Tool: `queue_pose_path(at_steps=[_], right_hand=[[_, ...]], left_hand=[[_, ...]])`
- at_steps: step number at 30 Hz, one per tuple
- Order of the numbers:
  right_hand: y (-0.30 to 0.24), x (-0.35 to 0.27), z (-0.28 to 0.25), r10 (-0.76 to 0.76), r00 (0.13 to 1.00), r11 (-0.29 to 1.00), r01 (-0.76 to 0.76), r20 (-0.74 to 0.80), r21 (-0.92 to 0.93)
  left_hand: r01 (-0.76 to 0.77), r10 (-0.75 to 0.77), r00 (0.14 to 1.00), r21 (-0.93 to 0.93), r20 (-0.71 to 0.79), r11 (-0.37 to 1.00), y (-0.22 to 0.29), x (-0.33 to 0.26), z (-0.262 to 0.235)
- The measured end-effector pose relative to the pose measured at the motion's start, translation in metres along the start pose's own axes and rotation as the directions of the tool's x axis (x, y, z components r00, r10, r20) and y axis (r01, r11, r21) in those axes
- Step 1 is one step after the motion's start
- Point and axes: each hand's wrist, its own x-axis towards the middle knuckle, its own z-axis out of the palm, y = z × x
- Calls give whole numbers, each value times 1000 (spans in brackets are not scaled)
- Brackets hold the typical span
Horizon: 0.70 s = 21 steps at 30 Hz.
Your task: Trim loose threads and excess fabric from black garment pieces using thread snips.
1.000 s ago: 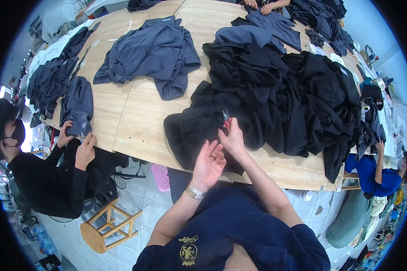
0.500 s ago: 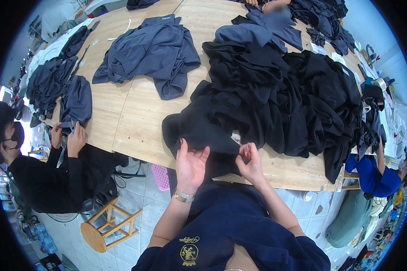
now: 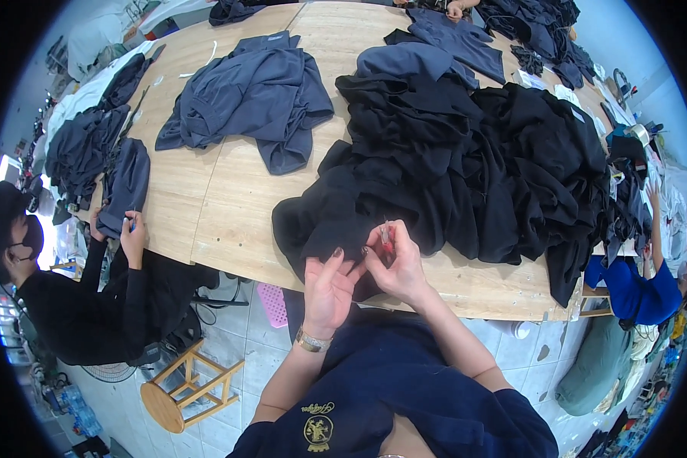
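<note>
A black garment (image 3: 322,210) lies spread at the table's near edge, its front part hanging toward me. My left hand (image 3: 329,301), palm up, pinches the garment's near edge between thumb and fingers. Close beside it, my right hand (image 3: 401,269) has its fingertips at the same cloth. Tucked in that hand is a small pair of red-handled thread snips (image 3: 388,237), pointing up; its blades are partly hidden and blurred. The fold between my two hands is too dark to make out.
Black garments (image 3: 542,153) heap up on the wooden table (image 3: 229,206), right of centre. Grey-blue garments (image 3: 252,99) lie beyond. A masked person (image 3: 76,290) handles dark cloth at left; another in blue (image 3: 637,290) is at far right. A wooden stool (image 3: 164,404) stands on the floor.
My right hand has moved left and up, bringing the snips beside my left hand. My left fingers have closed from an open palm onto the cloth edge.
</note>
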Motion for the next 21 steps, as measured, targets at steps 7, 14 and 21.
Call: queue_pose_path(at_steps=[7, 14, 21], right_hand=[[-26, -8, -17, 33, 951, 950, -125, 308, 286], [-11, -7, -29, 70, 970, 951, -135, 232, 279], [-10, 5, -10, -62, 994, 995, 55, 85, 85]], left_hand=[[-135, 132, 991, 117, 35, 984, -3, 0, -8], [-180, 166, 981, 148, 104, 972, -2, 3, -6], [-250, 225, 967, 286, 116, 925, -9, 0, -3]])
